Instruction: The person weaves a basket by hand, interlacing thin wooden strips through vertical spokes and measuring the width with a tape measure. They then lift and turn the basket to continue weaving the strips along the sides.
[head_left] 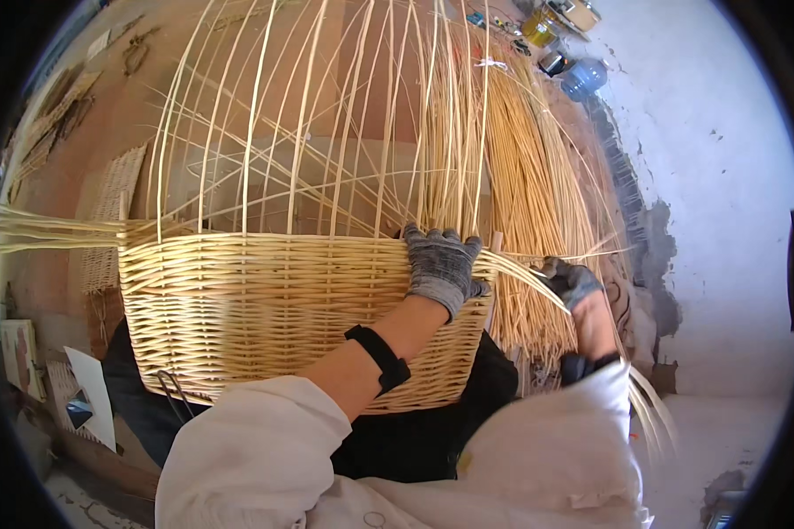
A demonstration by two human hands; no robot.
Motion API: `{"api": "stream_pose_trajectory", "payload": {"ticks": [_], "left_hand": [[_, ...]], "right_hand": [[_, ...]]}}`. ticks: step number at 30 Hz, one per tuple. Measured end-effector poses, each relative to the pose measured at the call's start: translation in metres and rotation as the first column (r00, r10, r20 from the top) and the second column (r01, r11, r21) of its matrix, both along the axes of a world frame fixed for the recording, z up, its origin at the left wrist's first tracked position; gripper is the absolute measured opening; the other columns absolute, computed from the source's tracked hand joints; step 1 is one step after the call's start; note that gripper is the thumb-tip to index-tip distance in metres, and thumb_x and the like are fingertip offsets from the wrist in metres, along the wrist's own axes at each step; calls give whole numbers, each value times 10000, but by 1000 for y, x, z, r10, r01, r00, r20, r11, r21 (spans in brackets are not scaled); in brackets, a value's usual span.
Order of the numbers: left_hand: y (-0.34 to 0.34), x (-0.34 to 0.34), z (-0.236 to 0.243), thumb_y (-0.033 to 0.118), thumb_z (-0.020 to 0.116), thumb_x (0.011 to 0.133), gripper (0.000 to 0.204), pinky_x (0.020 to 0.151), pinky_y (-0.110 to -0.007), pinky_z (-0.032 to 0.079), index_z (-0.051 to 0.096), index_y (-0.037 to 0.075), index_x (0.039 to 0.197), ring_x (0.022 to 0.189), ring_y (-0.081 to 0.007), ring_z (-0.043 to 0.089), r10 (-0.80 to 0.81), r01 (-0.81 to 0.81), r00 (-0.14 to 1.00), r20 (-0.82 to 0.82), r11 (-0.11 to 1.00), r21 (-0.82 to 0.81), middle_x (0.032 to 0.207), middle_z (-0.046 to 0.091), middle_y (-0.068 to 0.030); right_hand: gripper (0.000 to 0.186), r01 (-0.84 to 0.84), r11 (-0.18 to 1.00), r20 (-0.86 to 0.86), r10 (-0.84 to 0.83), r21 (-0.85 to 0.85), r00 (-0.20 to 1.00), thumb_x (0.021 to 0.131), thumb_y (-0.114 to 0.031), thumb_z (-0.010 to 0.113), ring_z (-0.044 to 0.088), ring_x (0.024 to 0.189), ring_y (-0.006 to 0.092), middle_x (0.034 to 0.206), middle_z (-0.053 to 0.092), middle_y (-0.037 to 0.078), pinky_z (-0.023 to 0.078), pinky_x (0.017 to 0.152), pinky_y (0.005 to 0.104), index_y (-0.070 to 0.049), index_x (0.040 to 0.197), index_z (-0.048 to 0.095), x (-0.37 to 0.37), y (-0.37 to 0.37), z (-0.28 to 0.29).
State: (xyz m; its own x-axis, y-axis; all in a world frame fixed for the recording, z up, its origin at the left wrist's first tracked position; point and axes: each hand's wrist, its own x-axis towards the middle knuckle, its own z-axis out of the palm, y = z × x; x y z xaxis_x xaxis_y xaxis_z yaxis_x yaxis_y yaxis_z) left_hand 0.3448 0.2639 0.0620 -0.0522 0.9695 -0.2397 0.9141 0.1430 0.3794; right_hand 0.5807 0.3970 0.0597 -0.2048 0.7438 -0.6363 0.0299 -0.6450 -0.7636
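A wicker basket [265, 309] of pale woven rods rests across my lap, with tall bare stakes [293, 167] rising from its top edge. My left hand [444, 269], in a grey glove, grips the rim near the right corner, fingers curled over the weave. Past that corner a band of willow rods [525, 271] bends out to the right. My right hand [572, 280], gloved too, closes round these rods; its fingers are partly hidden. Their loose ends [651, 410] hang down beyond my right forearm.
A big bundle of loose rods [525, 167] lies beyond the right corner. More rods [57, 231] stick out from the basket's left side. A plaster wall [723, 176] stands at right, near a blue water jug [584, 79]. A woven panel [115, 212] lies at left.
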Motion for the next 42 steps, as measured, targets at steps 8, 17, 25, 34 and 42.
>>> {"api": "stream_pose_trajectory", "payload": {"ticks": [8,17,25,34,42], "left_hand": [[23,22,-19,373,537,725,352,782,-351,424,555,67,898,917,-271,535,389,-508,744,543,857,82,896,573,-146],[105,-68,-20,76,513,746,148,548,-346,478,576,-8,851,627,-225,604,188,-204,977,97,960,193,748,616,-120],[-26,-74,18,262,624,718,439,834,-346,396,476,26,1058,986,-309,495,-240,69,865,441,927,368,1046,529,-166],[-273,-305,-66,-39,583,709,263,754,-257,433,526,-16,964,819,-168,527,635,-782,541,551,140,607,885,543,-82],[-253,-308,-76,50,673,675,354,722,-237,433,523,-10,989,791,-143,511,446,-805,580,682,441,396,926,541,-61]], "right_hand": [[261,-575,456,364,471,680,804,799,-91,524,559,783,142,872,572,100,471,722,267,23,1032,497,-155,-66,89],[597,-997,35,998,-15,69,68,782,-540,382,522,956,312,1075,519,160,374,834,432,-75,1151,443,-136,-80,5],[416,-952,294,986,120,80,119,712,-388,557,532,865,340,979,557,180,397,784,414,-78,988,549,-138,-60,-2],[179,-488,-377,616,453,787,644,781,-208,504,570,739,277,831,604,108,461,656,339,-83,855,610,-394,-208,3],[126,-478,-845,957,125,242,263,707,-143,515,563,807,281,868,592,148,438,641,355,-75,696,621,-546,-144,-101]]}}
